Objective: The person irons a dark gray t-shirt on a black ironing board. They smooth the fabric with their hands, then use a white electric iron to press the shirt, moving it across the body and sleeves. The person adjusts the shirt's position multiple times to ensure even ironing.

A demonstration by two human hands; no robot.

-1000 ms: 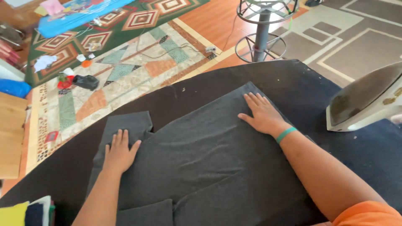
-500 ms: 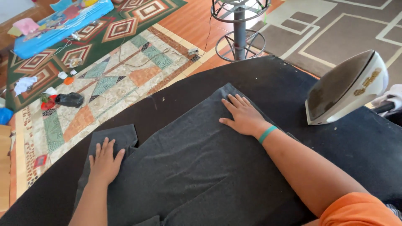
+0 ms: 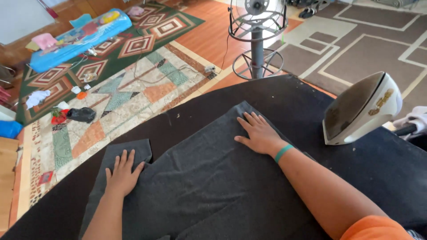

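**Two bare hands pressed flat on a dark grey garment**

A person looks down at a dark grey garment (image 3: 209, 178) spread across a black, rounded tabletop (image 3: 293, 98). The left hand (image 3: 122, 175) lies palm down on the garment's left part, by a squared flap of the cloth. Its fingers (image 3: 124, 159) are straight and slightly spread, gripping nothing. The right hand (image 3: 260, 133) lies palm down near the garment's far pointed corner. Its fingers (image 3: 251, 120) are also stretched out and a little apart, with the thumb held out to the side; it holds nothing. A teal band (image 3: 283, 153) circles the right wrist, and an orange sleeve (image 3: 378, 231) shows at the lower right edge.

To the right, well apart from the right hand, an iron (image 3: 362, 109) stands tilted up on the tabletop, its dull soleplate facing the hands.

Beyond the tabletop, the floor carries patterned rugs (image 3: 133, 84). A pedestal fan (image 3: 257, 26) stands there, and small items lie scattered on the rugs, among them a long blue package (image 3: 75, 38) and a black bag (image 3: 81, 114). No open container shows its contents.
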